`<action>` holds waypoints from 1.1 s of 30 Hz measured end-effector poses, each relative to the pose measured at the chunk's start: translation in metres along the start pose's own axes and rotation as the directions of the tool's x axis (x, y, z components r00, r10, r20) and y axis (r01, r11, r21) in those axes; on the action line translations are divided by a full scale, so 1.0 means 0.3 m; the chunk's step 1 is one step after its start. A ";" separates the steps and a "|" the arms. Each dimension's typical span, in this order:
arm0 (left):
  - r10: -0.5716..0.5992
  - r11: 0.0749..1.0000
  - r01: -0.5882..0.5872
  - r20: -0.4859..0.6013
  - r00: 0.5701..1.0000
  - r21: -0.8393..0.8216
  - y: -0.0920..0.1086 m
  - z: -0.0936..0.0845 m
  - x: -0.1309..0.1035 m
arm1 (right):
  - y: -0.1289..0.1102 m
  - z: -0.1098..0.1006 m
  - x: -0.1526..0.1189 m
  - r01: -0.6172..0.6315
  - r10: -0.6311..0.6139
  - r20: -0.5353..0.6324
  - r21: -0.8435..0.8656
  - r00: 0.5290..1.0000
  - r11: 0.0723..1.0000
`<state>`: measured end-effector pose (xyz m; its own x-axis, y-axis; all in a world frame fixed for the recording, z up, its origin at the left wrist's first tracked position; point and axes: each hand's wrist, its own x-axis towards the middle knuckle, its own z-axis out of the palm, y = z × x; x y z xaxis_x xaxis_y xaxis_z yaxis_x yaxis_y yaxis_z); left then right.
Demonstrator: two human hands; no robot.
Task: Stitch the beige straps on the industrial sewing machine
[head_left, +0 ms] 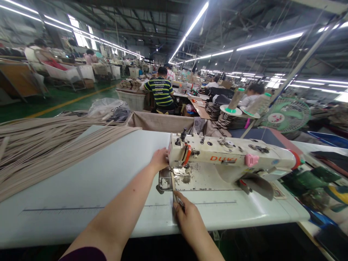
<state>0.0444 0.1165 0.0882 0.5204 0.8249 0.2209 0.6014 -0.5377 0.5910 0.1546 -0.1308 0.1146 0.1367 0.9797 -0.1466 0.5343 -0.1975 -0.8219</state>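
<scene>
Hands at a sewing machine, head view. The narrow beige strip (173,180) lies at the needle end of the sewing machine (201,154), running from beneath its head across the metal bed plate (201,183) toward the near edge of the pale work table (81,181). The right hand (187,212), nearer the viewer, has its thumb and fingers closed on the near part of the strip; a small dark, metallic object (182,206) also shows at these fingers, too indistinct to identify. The left hand (160,159) reaches to the far side of the needle end, just beside the machine head; its fingertips are partly hidden there, and whether they grip anything cannot be told. A printed ruler scale (127,207) crosses the table, passing behind the left forearm. At left, a broad heap of long beige strips (54,148) lies over the table, well apart from both hands. The machine bears orange lettering and a pink attachment (251,160). Behind it stand 2 thread cones (236,98) with green bases and a green fan (288,115). Beyond the table are a fabric-lined bin (157,121), a clear plastic bag (106,107) and a seated person in a striped shirt (161,91), back to the viewer.
</scene>
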 end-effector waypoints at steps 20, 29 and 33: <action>-0.025 0.991 0.009 -0.115 0.993 -0.136 -0.002 0.017 -0.006 | 0.017 0.035 0.033 -0.032 0.028 -0.044 -0.096 0.999 0.995; -0.106 0.941 0.030 -0.207 0.973 -0.337 -0.031 0.033 0.006 | 0.058 0.041 0.016 0.101 -0.115 -0.135 -0.106 0.984 0.989; -0.233 0.875 0.080 -0.271 0.934 -0.477 -0.044 0.015 0.006 | 0.074 0.041 0.004 0.157 -0.174 -0.213 -0.097 0.961 0.983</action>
<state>0.0399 0.1243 0.0773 0.1816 0.9430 0.2787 0.2785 -0.3212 0.9051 0.1564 -0.1335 0.0894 0.2160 0.9690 0.1198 0.6273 -0.0438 -0.7775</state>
